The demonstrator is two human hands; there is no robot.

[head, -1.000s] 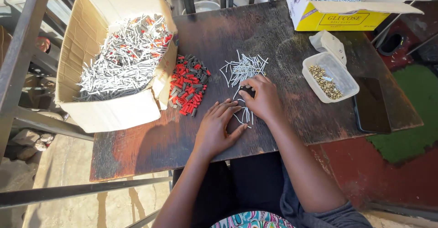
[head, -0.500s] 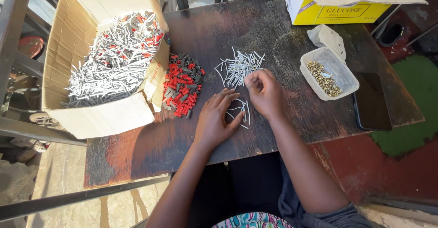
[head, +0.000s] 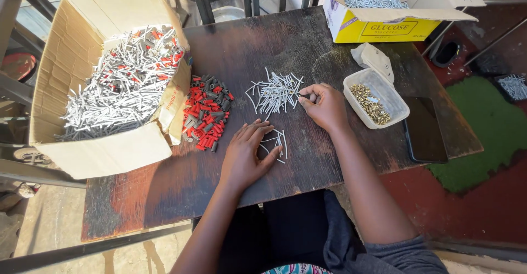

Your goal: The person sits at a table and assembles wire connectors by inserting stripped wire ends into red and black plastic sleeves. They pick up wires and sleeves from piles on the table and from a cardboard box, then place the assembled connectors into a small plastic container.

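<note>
White pins (head: 274, 93) lie heaped mid-table just left of the right hand (head: 325, 105), whose fingertips pinch one at the heap's edge, while the left hand (head: 248, 154) rests flat and open below, beside a few loose pins (head: 277, 142).

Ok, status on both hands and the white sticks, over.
Left hand flat beside small stick cluster. Right hand pinching one stick at big white pile. Nothing blocking.

The big cardboard box (head: 82, 148) loses its left flap at the frame edge, and the yellow box (head: 384, 30) is chopped off at the top. Can't tell if the right hand (head: 324, 105) is actually pinching a white stick, the fingertips hide it. The bits in the plastic tub (head: 379, 106) are too tiny to identify.
</note>
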